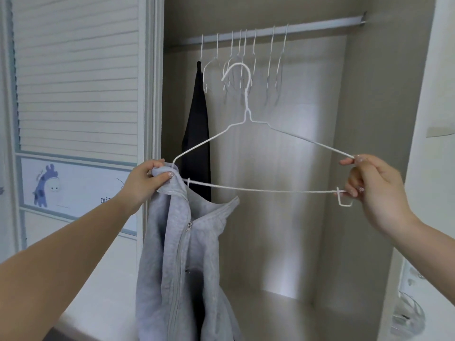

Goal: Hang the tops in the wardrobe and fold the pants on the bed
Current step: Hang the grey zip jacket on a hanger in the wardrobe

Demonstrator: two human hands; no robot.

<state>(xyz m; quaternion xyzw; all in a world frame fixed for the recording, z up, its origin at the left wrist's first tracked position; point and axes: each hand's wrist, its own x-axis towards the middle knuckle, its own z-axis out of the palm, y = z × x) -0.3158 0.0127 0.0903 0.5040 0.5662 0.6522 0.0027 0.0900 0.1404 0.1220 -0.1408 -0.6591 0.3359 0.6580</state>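
I hold a white wire hanger (246, 119) up in front of the open wardrobe. My right hand (369, 183) pinches its right end. My left hand (147, 183) grips the collar of a grey zip-up top (177, 267) at the hanger's left end; the hanger's left shoulder goes into the collar there. The rest of the top hangs down limp, zipper partly open. The hook points up, below the wardrobe rail (307, 25).
Several empty white wire hangers (246, 60) hang on the rail, and a dark garment (197, 134) hangs at its left end. A louvred sliding door (76, 75) with a cartoon picture stands at the left. The wardrobe's right side panel (423, 168) is close to my right hand.
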